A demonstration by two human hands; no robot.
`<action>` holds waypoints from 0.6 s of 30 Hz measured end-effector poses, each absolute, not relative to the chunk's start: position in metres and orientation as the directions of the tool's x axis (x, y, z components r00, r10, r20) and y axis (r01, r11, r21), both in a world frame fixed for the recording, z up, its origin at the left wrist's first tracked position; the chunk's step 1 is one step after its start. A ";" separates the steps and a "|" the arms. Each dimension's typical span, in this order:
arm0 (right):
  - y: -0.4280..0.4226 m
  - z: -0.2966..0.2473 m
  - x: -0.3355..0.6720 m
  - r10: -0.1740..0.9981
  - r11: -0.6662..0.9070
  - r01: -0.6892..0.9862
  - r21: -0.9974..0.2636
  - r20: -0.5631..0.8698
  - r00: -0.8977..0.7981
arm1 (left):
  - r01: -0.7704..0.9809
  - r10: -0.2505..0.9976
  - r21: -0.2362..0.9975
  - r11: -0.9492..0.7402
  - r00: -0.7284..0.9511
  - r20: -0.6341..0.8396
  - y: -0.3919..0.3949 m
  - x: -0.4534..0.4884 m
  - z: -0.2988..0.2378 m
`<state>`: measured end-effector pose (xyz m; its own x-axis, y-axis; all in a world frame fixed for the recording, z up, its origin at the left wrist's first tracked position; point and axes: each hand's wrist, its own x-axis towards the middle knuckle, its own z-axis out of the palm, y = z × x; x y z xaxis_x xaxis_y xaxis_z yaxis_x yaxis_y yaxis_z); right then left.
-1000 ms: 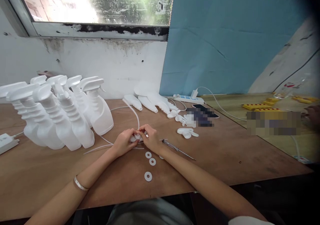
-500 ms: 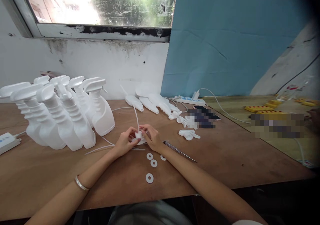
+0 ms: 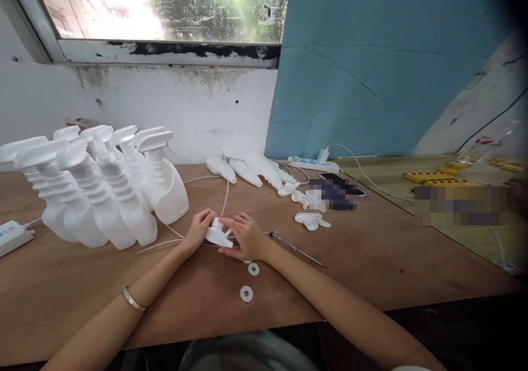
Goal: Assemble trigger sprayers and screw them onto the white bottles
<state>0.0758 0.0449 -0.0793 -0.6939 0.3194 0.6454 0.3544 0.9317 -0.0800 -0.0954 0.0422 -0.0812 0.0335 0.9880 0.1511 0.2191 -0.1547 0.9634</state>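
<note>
Left hand (image 3: pixel 200 231) pinches a white spray head (image 3: pixel 218 237) between fingers, likely steadying it; right hand (image 3: pixel 248 238) half-curled alongside, grip unclear.

White washer (image 3: pixel 247 261) mostly hidden behind the right hand (image 3: pixel 247 238).

One held spray head (image 3: pixel 218 236), three washers (image 3: pixel 246 294) (one mostly hidden), one screwdriver (image 3: pixel 295 247), one bracelet (image 3: pixel 132 299).

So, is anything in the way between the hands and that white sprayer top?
No, nothing I can see. The left hand holds the white sprayer top, and the right hand has its fingers right at it. The screwdriver lies off to the right, out of the way.
</note>
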 end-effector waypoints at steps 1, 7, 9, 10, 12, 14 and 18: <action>0.044 -0.080 0.075 0.298 0.937 0.345 -0.057 0.648 -0.701 | 0.226 0.989 0.963 -0.147 0.044 0.141 0.043 -0.096 -0.082; 0.040 -0.088 0.071 0.295 0.932 0.362 -0.028 0.641 -0.708 | 0.270 0.989 0.953 -0.137 0.098 0.114 0.044 -0.096 -0.080; 0.040 -0.088 0.071 0.317 0.929 0.363 -0.067 0.650 -0.691 | 0.277 0.988 0.950 -0.140 0.100 0.116 0.043 -0.095 -0.079; 0.040 -0.087 0.071 0.327 0.929 0.361 -0.089 0.654 -0.682 | 0.280 0.988 0.950 -0.142 0.101 0.118 0.043 -0.095 -0.078; 0.040 -0.086 0.072 0.345 0.926 0.355 -0.127 0.663 -0.665 | 0.283 0.987 0.948 -0.147 0.103 0.122 0.042 -0.094 -0.078; 0.040 -0.086 0.072 0.351 0.926 0.346 -0.148 0.670 -0.654 | 0.288 0.986 0.945 -0.156 0.100 0.132 0.041 -0.093 -0.077; 0.041 -0.088 0.072 0.356 0.930 0.323 -0.178 0.663 -0.659 | 0.303 0.984 0.937 -0.174 0.077 0.158 0.039 -0.093 -0.076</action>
<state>0.0722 0.0411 -0.0879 -0.6591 0.3556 0.6627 0.3230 0.9296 -0.1776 -0.0929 0.0386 -0.0765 0.0774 0.9845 0.1575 0.3030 -0.1737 0.9370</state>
